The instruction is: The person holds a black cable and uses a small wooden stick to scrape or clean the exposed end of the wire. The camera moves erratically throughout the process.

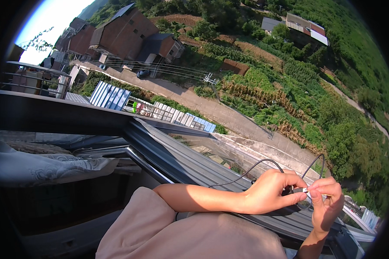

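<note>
Both my hands meet at the lower right, over the ribbed metal window track (pixel 181 155). My left hand (pixel 275 191) pinches a dark cable connector (pixel 299 191) with a pale metal end between thumb and fingers. Against that end, my right hand (pixel 325 194) closes its thumb and fingertips on a thin, light-coloured piece too small to name. A black cable (pixel 262 161) runs in loops around my hands and back along the window track to my left forearm.
An open window frame (pixel 129 150) and a patterned white curtain (pixel 68 166) lie to the left. Beyond the sill, far below, are a road (pixel 181 97), a utility pole (pixel 214 82), brick houses (pixel 126 35) and green plots.
</note>
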Tool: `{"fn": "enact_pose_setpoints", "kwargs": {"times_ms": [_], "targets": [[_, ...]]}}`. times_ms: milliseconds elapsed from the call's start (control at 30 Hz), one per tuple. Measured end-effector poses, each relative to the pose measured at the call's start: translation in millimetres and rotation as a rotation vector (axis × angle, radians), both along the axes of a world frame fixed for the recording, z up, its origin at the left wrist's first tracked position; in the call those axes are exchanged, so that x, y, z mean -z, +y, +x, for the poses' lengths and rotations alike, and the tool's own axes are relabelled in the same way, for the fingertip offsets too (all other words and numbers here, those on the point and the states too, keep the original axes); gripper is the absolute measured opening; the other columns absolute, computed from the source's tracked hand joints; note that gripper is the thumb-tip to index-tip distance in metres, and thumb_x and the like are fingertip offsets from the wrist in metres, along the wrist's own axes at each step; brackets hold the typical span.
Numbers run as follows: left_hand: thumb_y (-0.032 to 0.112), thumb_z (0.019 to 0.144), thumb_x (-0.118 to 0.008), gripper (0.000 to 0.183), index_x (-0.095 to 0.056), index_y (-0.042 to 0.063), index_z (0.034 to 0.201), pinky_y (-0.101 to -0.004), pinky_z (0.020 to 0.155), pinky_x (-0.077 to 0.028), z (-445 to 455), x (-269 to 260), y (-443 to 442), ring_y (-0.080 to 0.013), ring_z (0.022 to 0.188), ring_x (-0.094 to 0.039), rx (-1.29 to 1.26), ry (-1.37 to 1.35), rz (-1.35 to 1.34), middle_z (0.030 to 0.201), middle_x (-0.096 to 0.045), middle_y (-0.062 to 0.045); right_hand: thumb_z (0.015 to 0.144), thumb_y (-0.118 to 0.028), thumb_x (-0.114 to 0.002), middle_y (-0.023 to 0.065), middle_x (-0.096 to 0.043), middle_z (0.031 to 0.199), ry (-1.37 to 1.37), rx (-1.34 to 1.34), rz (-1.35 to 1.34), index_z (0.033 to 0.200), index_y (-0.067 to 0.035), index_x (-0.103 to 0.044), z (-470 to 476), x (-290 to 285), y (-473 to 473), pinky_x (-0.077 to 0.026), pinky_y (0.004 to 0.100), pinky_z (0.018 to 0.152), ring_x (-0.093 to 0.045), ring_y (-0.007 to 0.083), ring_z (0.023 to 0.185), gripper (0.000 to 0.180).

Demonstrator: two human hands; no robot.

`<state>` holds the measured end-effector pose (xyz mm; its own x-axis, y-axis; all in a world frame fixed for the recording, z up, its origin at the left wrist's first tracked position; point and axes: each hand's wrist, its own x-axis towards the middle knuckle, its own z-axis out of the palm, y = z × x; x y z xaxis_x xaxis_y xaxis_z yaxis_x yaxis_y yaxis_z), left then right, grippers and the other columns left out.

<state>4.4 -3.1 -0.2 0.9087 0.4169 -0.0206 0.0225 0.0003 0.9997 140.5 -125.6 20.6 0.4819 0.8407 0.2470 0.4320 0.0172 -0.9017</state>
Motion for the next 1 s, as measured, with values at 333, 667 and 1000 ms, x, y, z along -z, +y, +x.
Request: {"fn": "enact_pose_setpoints", "kwargs": {"times_ms": [333, 667, 1000], "targets": [[0.017, 0.081, -0.070, 0.022, -0.065, 0.004, 0.098, -0.0256, 0.054, -0.045, -1.3, -5.2, 2.4, -0.0142, 0.065, -0.060, 0.027, 0.035, -0.009, 0.081, -0.063, -0.007, 0.079, -0.006, -0.070, 0.0118, -0.064, 0.076, 0.079, 0.006, 0.035, 0.084, -0.003, -0.052, 0.2, -0.5, -0.8, -0.046, 0.0282, 0.062, -0.059, 0.0199, 0.068, 0.018], [0.015, 0.080, -0.071, 0.021, -0.059, 0.003, 0.092, -0.0235, 0.054, -0.045, -0.7, -7.8, 1.9, -0.0087, 0.067, -0.060, 0.000, 0.128, -0.081, 0.076, -0.064, -0.003, 0.080, -0.007, -0.068, 0.0121, -0.066, 0.078, -0.070, -0.022, -0.005, 0.085, -0.004, -0.052, 3.8, -4.9, 3.0, -0.046, 0.0301, 0.063, -0.060, 0.0217, 0.069, 0.017], [0.014, 0.080, -0.070, 0.020, -0.059, 0.003, 0.092, -0.0237, 0.055, -0.046, -1.7, -7.3, 0.6, -0.0103, 0.068, -0.062, -0.009, 0.104, -0.042, 0.076, -0.064, -0.004, 0.080, -0.008, -0.068, 0.0123, -0.066, 0.077, 0.037, 0.010, -0.007, 0.082, -0.004, -0.052, 2.3, -4.5, -0.7, -0.045, 0.0294, 0.065, -0.058, 0.0193, 0.068, 0.016]]}}
